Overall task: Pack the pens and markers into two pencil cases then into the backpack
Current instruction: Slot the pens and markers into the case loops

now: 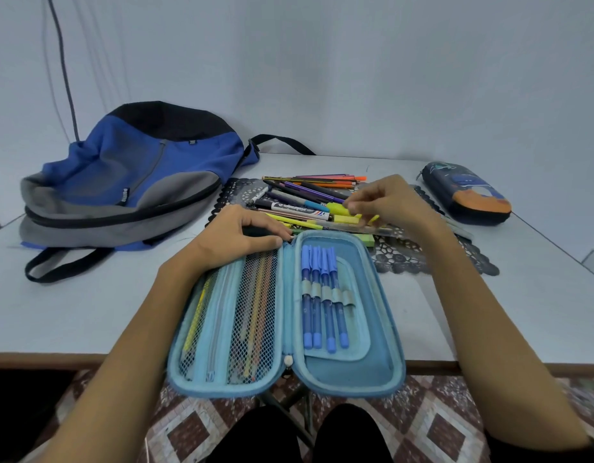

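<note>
At 6 o'clock, at the near edge of the table [88,312], the open pencil case [342,367] has four blue pens [322,295] strapped in its right half. The left hand [239,233] rests on its mesh half's far end, fingers bent; whether they hold anything is unclear. At 12 o'clock the right hand [391,202] pinches a yellow highlighter [335,208] in the pile of pens and markers [309,192]. A closed second pencil case [466,195] lies at 2 o'clock, the backpack [132,175] at 10.

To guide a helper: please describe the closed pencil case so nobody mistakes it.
On the table, look far right, beyond the black lace mat. The closed pencil case lies there. Unlike the open light blue case at the near edge, it is dark navy with an orange end.
</note>
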Tool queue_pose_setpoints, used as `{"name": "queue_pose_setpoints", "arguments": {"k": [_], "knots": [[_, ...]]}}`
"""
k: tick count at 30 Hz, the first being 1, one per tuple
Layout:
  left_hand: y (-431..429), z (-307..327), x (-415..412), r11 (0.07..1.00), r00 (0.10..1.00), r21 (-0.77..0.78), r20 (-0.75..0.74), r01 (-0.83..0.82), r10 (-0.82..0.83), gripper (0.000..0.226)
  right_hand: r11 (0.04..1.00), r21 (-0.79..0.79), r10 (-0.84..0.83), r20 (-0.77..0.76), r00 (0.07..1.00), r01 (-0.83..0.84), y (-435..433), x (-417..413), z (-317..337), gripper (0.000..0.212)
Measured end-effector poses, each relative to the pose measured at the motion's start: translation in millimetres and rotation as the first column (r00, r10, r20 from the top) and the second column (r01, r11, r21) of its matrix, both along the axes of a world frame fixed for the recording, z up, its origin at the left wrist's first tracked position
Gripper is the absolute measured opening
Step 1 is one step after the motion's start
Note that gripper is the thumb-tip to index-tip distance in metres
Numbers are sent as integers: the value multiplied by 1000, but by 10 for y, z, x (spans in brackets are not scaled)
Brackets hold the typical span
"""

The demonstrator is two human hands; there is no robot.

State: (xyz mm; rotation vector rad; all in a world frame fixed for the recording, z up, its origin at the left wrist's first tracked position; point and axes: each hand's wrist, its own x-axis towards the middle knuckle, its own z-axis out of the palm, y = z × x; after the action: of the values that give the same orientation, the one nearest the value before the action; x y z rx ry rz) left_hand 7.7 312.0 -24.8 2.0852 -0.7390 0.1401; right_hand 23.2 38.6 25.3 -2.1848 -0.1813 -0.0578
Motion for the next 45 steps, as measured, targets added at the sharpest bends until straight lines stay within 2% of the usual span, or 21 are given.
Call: {"name": "queue_pose_setpoints", "arguments": {"k": [3, 4, 7, 16, 19, 29, 32, 34, 36, 38, 41, 45], "knots": [[-6, 0, -2, 1000, 1000, 9, 7, 0, 0, 17, 974, -195, -118, 7, 993, 117, -212, 54, -3, 6], [-4, 2, -2, 1000, 1000, 9, 7, -2, 2, 17, 960, -262, -114, -32, 993, 101, -269, 55, 1, 1], [1, 7, 0, 1000, 1000, 2, -4, -4, 4, 17, 925, -374, -108, -102, 989, 63, -357, 64, -2, 8], [0, 2, 1, 1000, 1000, 1, -2, -1, 1, 17, 905, -416, -118, -38, 992, 92, -291, 110, -38, 10], [0, 7, 1, 1000, 1000, 2, -7, -4, 4, 17, 915, -392, -131, -52, 990, 100, -270, 125, -58, 13], [2, 13, -10, 1000, 1000, 4, -7, -7, 7, 17, 868, -477, -196, -79, 977, 136, -229, 146, -115, 13], [-7, 14, -10, 1000, 1000, 5, -9, -8, 8, 17, 950, -294, -130, -72, 989, 103, -310, 108, -48, 14], [-6, 13, -15, 1000, 1000, 6, -11, -8, 8, 17, 998, -11, -66, -81, 995, 65, -339, 85, 4, 15], [-4, 13, -16, 1000, 1000, 5, -15, -10, 10, 17, 955, 297, 3, -89, 996, 24, -320, 74, 41, 17], [-2, 16, -19, 1000, 1000, 2, -21, -13, 13, 17, 882, 472, 36, -53, 998, -6, -271, 77, 60, 15], [-6, 17, -20, 1000, 1000, 5, -17, -12, 13, 17, 805, 591, 37, 21, 999, -42, -205, 84, 82, 15], [-2, 19, -22, 1000, 1000, 2, -25, -12, 12, 17, 762, 647, -47, 60, 997, -3, -199, 98, 86, 17]]}}
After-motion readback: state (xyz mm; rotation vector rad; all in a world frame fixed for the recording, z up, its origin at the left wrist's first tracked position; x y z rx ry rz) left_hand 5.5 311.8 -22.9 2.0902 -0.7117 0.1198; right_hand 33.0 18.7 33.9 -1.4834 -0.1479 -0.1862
